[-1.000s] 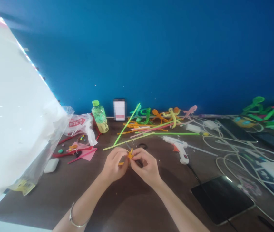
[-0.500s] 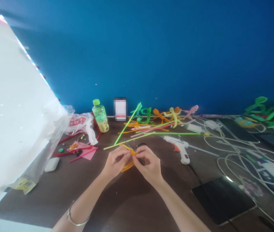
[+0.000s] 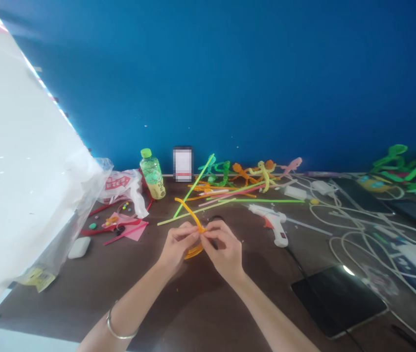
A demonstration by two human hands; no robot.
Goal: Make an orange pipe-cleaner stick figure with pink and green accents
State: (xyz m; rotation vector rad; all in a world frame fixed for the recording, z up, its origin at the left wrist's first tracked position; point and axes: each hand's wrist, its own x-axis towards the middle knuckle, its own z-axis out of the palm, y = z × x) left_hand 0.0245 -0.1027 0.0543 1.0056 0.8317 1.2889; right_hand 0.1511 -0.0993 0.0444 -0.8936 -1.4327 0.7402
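An orange pipe cleaner point(image 3: 192, 213) is pinched between both hands above the dark table. One end sticks up to the upper left, and a curved part hangs below the fingers. My left hand point(image 3: 178, 243) grips it from the left with thumb and forefinger. From the right, my right hand point(image 3: 223, 247) pinches it at nearly the same spot, the fingertips of both hands close together. Behind the hands lie loose green, orange and pink pipe cleaners point(image 3: 263, 201). Small bent figures point(image 3: 265, 174) in several colours stand along the wall.
A glue gun point(image 3: 272, 222) lies right of the hands, with a black tablet point(image 3: 340, 300) nearer. White cables point(image 3: 335, 244) tangle at the right. At the left are a bottle point(image 3: 153, 176), a plastic bag point(image 3: 123, 188), pink pieces point(image 3: 134, 232) and a white case point(image 3: 79, 248).
The free upper end of the orange pipe cleaner has swung up and now reaches farther to the upper left. Both hands keep nearly the same place.
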